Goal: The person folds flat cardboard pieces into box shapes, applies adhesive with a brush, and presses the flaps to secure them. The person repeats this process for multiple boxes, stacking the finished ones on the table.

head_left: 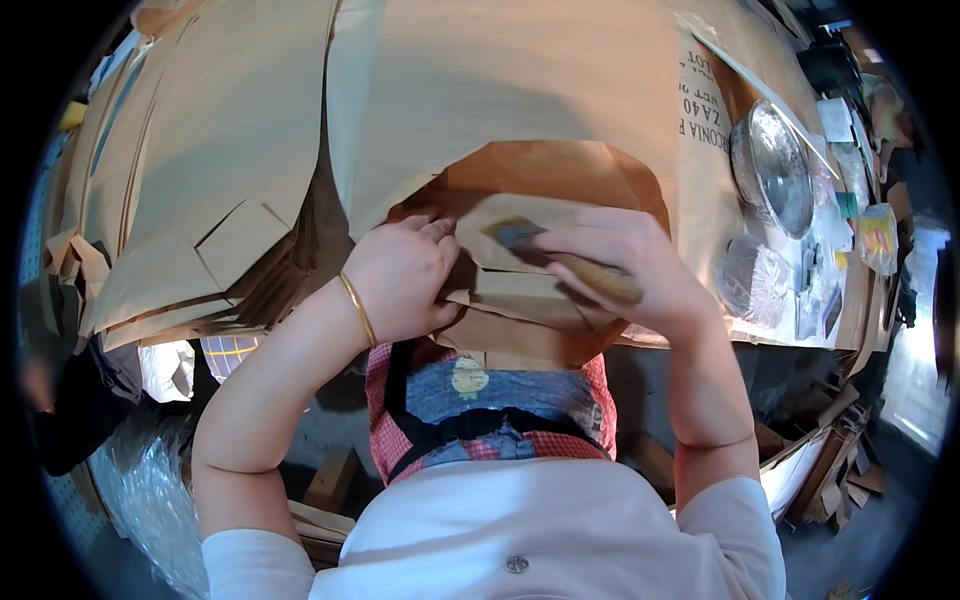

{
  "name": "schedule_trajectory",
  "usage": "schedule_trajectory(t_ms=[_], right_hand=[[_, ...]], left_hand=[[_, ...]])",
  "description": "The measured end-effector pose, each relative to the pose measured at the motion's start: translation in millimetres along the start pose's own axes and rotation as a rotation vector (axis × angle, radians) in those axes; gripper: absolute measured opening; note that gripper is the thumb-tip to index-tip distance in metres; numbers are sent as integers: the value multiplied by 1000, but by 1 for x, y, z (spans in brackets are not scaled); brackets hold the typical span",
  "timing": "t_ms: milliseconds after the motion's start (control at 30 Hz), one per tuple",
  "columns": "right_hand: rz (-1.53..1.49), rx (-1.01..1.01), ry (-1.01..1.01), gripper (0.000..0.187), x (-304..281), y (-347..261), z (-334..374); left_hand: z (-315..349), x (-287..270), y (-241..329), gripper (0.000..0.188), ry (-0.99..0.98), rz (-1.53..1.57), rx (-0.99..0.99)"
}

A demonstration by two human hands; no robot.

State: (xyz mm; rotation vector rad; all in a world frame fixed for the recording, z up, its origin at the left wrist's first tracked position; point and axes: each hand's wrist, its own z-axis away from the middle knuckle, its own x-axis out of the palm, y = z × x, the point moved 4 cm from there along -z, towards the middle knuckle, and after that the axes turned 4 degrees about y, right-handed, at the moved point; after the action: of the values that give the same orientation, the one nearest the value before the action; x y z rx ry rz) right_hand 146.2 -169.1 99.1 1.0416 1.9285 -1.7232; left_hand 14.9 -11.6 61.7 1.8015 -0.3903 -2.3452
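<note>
The paper bag's (520, 165) end is spread between your hands, so that part looks done; brushing seems under way, and folding the flaps closed looks left to do. Your right hand (625, 250), back upward, wraps snugly round the brush (518, 237), bristles pointing toward your left hand (400, 270). That one curls over the paper beside it; I can't make out whether it pinches.

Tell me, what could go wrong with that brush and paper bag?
The brush in the right hand is close to the left hand, so they might bump. If the left hand slips, the paper bag could shift or crease. The left forearm passes near the paper stack, which it might nudge askew.
</note>
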Motion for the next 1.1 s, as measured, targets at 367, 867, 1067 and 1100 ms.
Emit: schedule_trajectory(t_ms=[367,867,1067,1100], right_hand=[[-96,573,598,7,3,-14,53],[-141,650,677,3,20,1,71],[-215,558,676,14,-8,-5,85],[-465,545,729,20,-11,-6,86]], left_hand=[[-32,16,-5,8,232,92,-296],[-55,9,-24,14,293,40,-503],[-59,1,-9,11,164,-99,-409],[-60,1,-7,11,139,-115,-404]])
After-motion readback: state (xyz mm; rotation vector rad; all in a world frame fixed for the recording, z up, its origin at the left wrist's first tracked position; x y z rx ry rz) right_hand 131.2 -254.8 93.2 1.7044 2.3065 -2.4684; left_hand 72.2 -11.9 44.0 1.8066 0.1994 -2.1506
